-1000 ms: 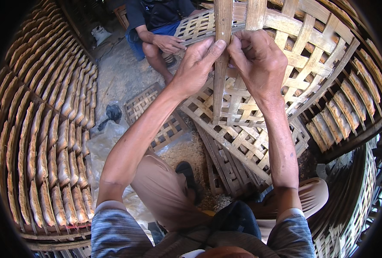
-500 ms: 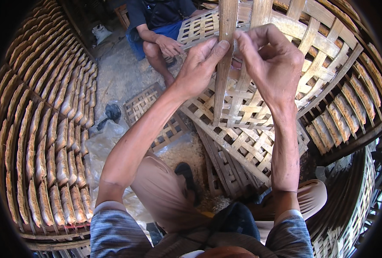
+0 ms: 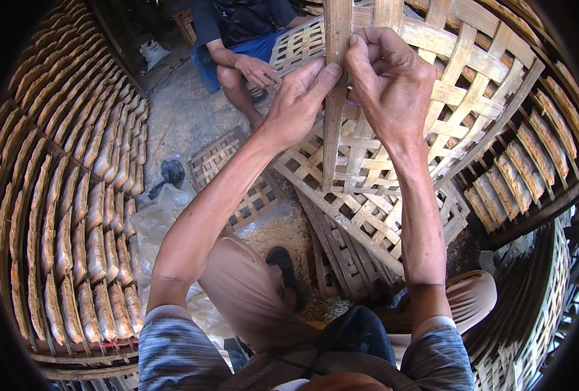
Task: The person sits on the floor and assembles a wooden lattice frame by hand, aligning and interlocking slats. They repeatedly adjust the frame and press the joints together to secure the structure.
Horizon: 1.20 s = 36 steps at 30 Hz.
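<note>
A woven bamboo tray (image 3: 455,93) stands on edge before me, its long wooden side slat (image 3: 335,140) facing me. My left hand (image 3: 297,103) is closed on that slat, thumb on its face and fingers partly hidden beyond it. My right hand (image 3: 393,88) is bent into a pinch close against the slat's right side, a little higher than my left thumb. Whatever lies between its fingertips is too small to make out. Below, more woven trays (image 3: 361,225) lie stacked at an angle.
Racks of rough-edged whitish slabs (image 3: 94,215) line the left side; another rack (image 3: 521,163) stands right. Opposite sits a person in blue shorts (image 3: 237,55), a hand over the knee. A woven panel (image 3: 227,163) and clear plastic (image 3: 162,218) lie on the floor. Stacked trays (image 3: 537,313) stand lower right.
My right hand has moved left and slightly up, closer to the slat. The upright tray has tilted or shifted slightly left at its top. My left hand stays in nearly the same place.
</note>
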### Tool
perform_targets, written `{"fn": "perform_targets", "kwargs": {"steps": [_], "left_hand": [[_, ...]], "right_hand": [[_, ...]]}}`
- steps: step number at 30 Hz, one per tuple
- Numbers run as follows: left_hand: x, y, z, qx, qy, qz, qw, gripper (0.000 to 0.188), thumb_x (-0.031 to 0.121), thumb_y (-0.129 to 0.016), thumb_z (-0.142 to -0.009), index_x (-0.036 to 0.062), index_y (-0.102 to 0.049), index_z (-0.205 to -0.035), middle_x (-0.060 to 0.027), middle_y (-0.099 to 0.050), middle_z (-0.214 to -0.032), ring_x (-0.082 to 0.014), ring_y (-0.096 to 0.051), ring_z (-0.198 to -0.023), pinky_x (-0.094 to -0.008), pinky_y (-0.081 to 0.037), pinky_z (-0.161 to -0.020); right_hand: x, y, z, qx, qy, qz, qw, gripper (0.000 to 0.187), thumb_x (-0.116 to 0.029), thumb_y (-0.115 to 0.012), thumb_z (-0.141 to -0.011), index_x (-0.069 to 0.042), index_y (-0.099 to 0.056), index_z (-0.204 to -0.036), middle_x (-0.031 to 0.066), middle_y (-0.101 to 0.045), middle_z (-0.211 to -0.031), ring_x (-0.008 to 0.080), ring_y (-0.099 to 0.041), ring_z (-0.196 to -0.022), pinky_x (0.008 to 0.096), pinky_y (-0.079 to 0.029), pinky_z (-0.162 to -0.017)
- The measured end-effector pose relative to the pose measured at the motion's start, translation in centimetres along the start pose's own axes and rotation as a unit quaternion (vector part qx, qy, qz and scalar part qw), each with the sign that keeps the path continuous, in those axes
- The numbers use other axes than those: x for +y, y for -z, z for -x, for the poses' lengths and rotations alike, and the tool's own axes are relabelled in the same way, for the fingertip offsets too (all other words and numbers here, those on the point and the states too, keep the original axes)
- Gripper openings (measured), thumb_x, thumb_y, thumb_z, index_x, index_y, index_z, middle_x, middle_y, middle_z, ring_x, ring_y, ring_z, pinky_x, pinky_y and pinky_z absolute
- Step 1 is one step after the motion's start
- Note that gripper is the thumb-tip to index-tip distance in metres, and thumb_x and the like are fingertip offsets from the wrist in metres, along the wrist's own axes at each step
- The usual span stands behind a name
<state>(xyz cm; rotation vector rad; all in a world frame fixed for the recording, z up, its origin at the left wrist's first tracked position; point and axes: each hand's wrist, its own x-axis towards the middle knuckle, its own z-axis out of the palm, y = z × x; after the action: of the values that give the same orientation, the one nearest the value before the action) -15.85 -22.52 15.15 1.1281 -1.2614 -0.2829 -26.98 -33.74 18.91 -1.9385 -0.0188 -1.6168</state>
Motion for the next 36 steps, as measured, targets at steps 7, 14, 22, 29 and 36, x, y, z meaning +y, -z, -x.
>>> {"fn": "perform_targets", "kwargs": {"steps": [7, 14, 22, 29, 36], "left_hand": [[-0.1, 0.0, -0.2, -0.002, 0.024, 0.005, 1.000, 0.043, 0.039, -0.049, -0.116, -0.0002, -0.065, -0.125, -0.0029, -0.070, -0.105, -0.0066, -0.065, -0.098, -0.0265, -0.055, -0.086], [-0.1, 0.5, -0.3, -0.038, 0.060, -0.018, 0.997, 0.051, 0.043, -0.045, -0.115, 0.0030, -0.052, -0.147, -0.0077, -0.066, -0.130, -0.0150, -0.068, -0.119, -0.0324, -0.062, -0.096], [-0.1, 0.8, -0.2, -0.049, 0.053, -0.044, 0.996, 0.051, 0.044, -0.046, -0.115, 0.0042, -0.053, -0.147, -0.0056, -0.066, -0.131, -0.0147, -0.066, -0.122, -0.0333, -0.061, -0.099], [-0.5, 0.7, -0.3, -0.034, 0.014, 0.007, 0.999, 0.044, 0.038, -0.052, -0.115, -0.0016, -0.065, -0.128, -0.0033, -0.070, -0.097, -0.0087, -0.069, -0.089, -0.0263, -0.058, -0.077], [-0.6, 1.1, -0.4, -0.037, 0.029, 0.033, 0.998, 0.050, 0.042, -0.050, -0.114, -0.0025, -0.061, -0.132, -0.0103, -0.072, -0.110, -0.0181, -0.075, -0.103, -0.0329, -0.064, -0.090]], "right_hand": [[0.0, 2.5, 1.0, -0.030, 0.013, 0.069, 0.997, 0.013, -0.010, -0.079, -0.094, -0.003, -0.071, -0.086, 0.0012, -0.068, -0.068, 0.0048, -0.065, -0.060, 0.0227, -0.052, -0.049], [1.9, 1.7, -0.9, -0.006, 0.187, 0.130, 0.974, 0.025, 0.001, -0.077, -0.094, -0.005, -0.080, -0.119, 0.0022, -0.074, -0.095, 0.0057, -0.069, -0.070, 0.0218, -0.056, -0.057], [-0.4, 1.3, -1.4, -0.011, 0.167, 0.161, 0.973, 0.009, -0.005, -0.078, -0.095, 0.000, -0.079, -0.102, 0.0020, -0.074, -0.094, 0.0095, -0.071, -0.067, 0.0240, -0.056, -0.057], [0.3, 3.3, 1.3, -0.030, 0.049, 0.097, 0.994, 0.006, -0.008, -0.075, -0.094, -0.003, -0.077, -0.092, 0.0082, -0.075, -0.075, 0.0149, -0.071, -0.059, 0.0289, -0.057, -0.051], [2.3, 3.3, 5.8, -0.089, 0.012, 0.084, 0.992, 0.012, -0.010, -0.082, -0.092, -0.011, -0.084, -0.104, 0.0030, -0.077, -0.079, 0.0072, -0.063, -0.053, 0.0235, -0.047, -0.043]]}}
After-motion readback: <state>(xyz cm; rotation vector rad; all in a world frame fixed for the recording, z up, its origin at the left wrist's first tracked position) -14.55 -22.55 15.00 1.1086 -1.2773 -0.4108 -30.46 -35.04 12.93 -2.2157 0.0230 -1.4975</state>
